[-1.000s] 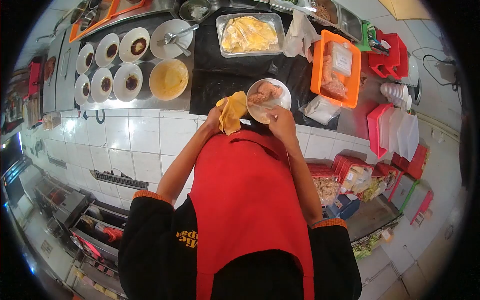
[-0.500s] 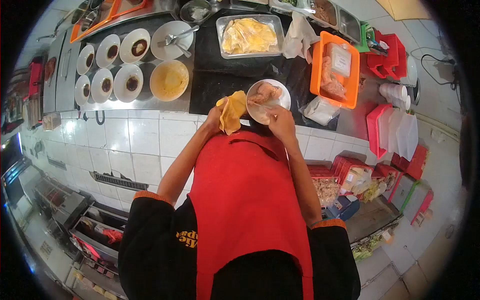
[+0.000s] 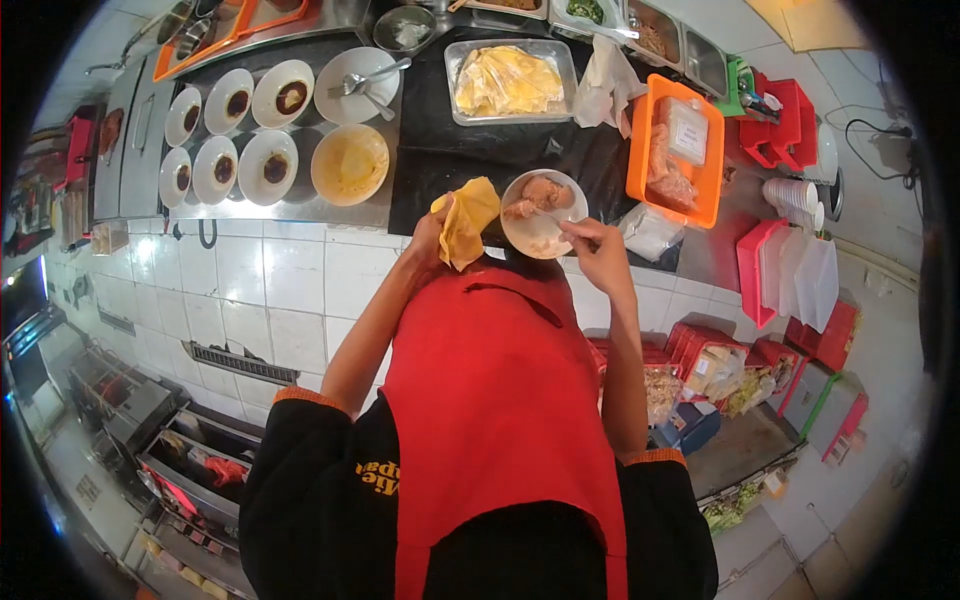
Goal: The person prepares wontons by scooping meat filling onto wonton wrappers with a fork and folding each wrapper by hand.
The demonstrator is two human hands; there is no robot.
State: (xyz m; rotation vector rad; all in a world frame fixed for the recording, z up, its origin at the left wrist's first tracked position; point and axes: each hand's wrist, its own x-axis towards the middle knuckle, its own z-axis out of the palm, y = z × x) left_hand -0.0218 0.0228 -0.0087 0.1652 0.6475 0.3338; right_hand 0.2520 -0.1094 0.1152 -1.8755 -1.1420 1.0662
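Observation:
My left hand (image 3: 428, 235) holds a folded yellow wrapper sheet (image 3: 468, 222) at the counter's front edge. Just right of it sits a white bowl (image 3: 540, 246) with pinkish minced filling (image 3: 547, 194) inside. The fingers of my right hand (image 3: 598, 246) pinch a thin utensil (image 3: 553, 219) whose tip reaches into the filling; its end is hard to make out. Behind the bowl, a clear tray (image 3: 550, 112) carries a stack of floured yellow sheets (image 3: 508, 80).
White bowls with dark sauce (image 3: 268, 167), a yellow-stained bowl (image 3: 350, 165) and a bowl with spoons (image 3: 357, 86) stand left. At right are an orange basket (image 3: 708, 180) with packaged meat, a plastic bag (image 3: 651, 232) and stacked cups (image 3: 791, 194). Steel containers (image 3: 704, 62) line the back.
My right hand has moved right and slightly down, with the utensil now lying across the filling. The view has shifted a little. My left hand still holds the yellow sheet.

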